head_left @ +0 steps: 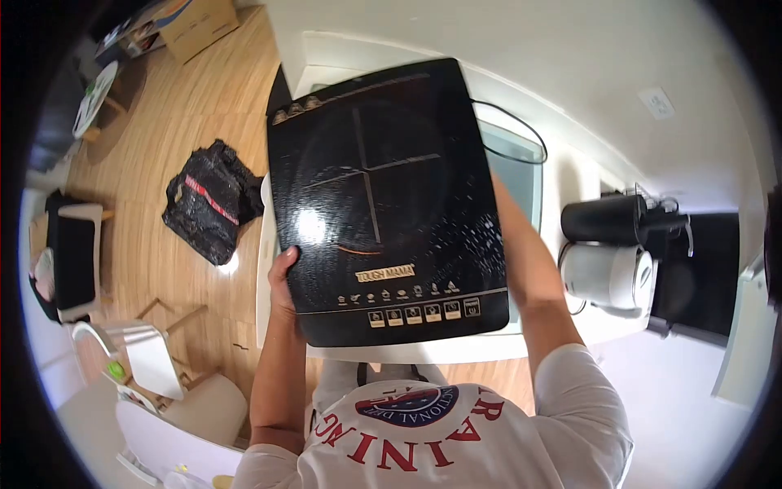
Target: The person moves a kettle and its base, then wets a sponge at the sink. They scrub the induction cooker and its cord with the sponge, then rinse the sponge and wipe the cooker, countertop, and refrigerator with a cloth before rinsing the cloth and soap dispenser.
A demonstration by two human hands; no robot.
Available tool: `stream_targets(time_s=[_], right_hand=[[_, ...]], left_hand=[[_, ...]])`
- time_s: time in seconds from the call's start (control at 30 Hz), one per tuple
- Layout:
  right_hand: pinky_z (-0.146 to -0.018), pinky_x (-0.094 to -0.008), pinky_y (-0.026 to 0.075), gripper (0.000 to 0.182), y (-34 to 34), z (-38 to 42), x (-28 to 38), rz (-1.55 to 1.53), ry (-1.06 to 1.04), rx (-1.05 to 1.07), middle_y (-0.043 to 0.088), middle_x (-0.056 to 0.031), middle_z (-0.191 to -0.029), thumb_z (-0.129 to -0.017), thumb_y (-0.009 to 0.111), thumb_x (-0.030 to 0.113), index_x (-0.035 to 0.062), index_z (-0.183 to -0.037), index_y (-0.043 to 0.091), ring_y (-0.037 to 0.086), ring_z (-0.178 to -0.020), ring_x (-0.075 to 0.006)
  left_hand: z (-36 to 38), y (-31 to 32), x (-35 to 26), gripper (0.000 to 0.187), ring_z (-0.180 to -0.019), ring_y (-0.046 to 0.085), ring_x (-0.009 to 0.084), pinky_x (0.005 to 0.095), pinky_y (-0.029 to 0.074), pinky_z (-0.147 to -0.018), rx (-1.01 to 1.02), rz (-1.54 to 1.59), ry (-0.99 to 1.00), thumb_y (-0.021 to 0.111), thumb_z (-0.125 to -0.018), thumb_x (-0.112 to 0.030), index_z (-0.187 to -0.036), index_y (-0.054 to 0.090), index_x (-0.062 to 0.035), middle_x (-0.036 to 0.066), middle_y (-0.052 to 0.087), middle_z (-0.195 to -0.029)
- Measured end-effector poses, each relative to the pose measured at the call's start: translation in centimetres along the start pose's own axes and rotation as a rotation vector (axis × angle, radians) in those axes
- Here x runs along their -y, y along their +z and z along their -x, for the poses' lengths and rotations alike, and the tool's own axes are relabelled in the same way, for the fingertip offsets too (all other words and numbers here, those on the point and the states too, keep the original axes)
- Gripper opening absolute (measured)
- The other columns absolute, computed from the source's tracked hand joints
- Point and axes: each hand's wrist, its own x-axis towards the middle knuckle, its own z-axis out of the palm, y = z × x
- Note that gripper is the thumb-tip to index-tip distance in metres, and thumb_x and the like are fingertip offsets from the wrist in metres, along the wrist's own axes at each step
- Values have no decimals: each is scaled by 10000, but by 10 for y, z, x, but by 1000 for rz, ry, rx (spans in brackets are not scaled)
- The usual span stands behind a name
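A black induction cooktop (391, 196) is held up in front of my body, its glass face toward the camera, slightly tilted. Four printed lines form a cross on it, and a row of buttons runs along the lower edge. White specks dot its right side. My left hand (283, 277) grips the lower left edge, thumb over the front. Behind the cooktop's right side my right forearm (529, 253) reaches up; the right hand is hidden behind the panel. From the cooktop's upper right a black cord (529, 130) loops out.
Behind the cooktop is a white counter (570, 175) with a black appliance (603, 220) and a white appliance (603, 275) at right. On the wooden floor at left lie a black plastic bag (213, 200) and, farther off, a cardboard box (195, 28). Chairs (208, 407) stand at lower left.
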Motion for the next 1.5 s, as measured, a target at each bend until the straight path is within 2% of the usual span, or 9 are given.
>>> stream_targets(time_s=[0.33,0.63,0.7,0.77,0.8,0.9,1.1,1.23,1.5], right_hand=[[-808,-349,521,350,63,-19,-120,77,286,18,624,-148,-1032,-785,529,108,-36,-1103,554,636,-895,-246],[-728,-350,528,301,66,20,-97,270,347,-136,632,-149,-901,-820,543,157,-48,-1039,562,636,-771,-246],[-652,-348,537,333,32,30,-83,107,380,36,616,-139,-769,-865,552,254,-42,-1017,564,614,-635,-216],[-540,-312,519,381,24,55,-56,71,281,492,596,-130,-693,-890,539,340,-25,-997,569,584,-550,-180],[-540,-312,519,381,22,69,-49,73,279,491,596,-130,-693,-890,539,340,-25,-997,569,584,-550,-180],[-410,-254,435,241,35,92,-31,449,372,130,583,-92,-679,-854,607,239,5,-899,575,551,-499,-119],[-363,-222,354,161,24,113,5,687,610,-21,469,-1,-535,-787,646,124,27,-732,530,440,-419,-73],[-395,-233,380,254,18,174,63,800,739,-47,430,19,-548,-802,652,225,64,-678,498,411,-429,-67],[-405,-267,474,191,69,208,128,1004,619,-412,493,-30,-546,-751,644,126,6,-687,509,488,-415,-100]], left_hand=[[14,10,-13,587,-1122,507,274,420,409,-964,267,12,214,425,-863,-458,-1287,457,-54,124,514,-1256],[21,21,-39,621,-1129,515,331,497,429,-939,276,-63,235,429,-848,-485,-1318,430,-79,142,497,-1282],[24,24,-43,621,-1116,526,331,492,445,-925,250,-80,217,427,-848,-482,-1314,428,-71,150,503,-1269],[21,24,-45,608,-1083,550,324,476,479,-888,308,-118,170,432,-844,-459,-1294,434,-50,165,521,-1235],[19,25,-45,608,-1083,550,324,476,479,-888,311,-118,169,432,-844,-459,-1294,434,-50,165,521,-1235],[12,23,-41,585,-1054,568,306,455,499,-865,221,-211,181,452,-835,-431,-1269,452,-39,167,537,-1205],[-19,-20,-37,540,-1014,586,297,408,494,-888,62,-155,106,478,-850,-366,-1251,462,-5,160,572,-1159],[-26,-6,-41,532,-992,600,304,420,507,-868,133,-262,95,488,-860,-343,-1243,458,25,183,578,-1139],[-38,8,-48,559,-949,611,294,380,516,-828,47,-452,6,557,-799,-345,-1224,479,9,160,593,-1115]])
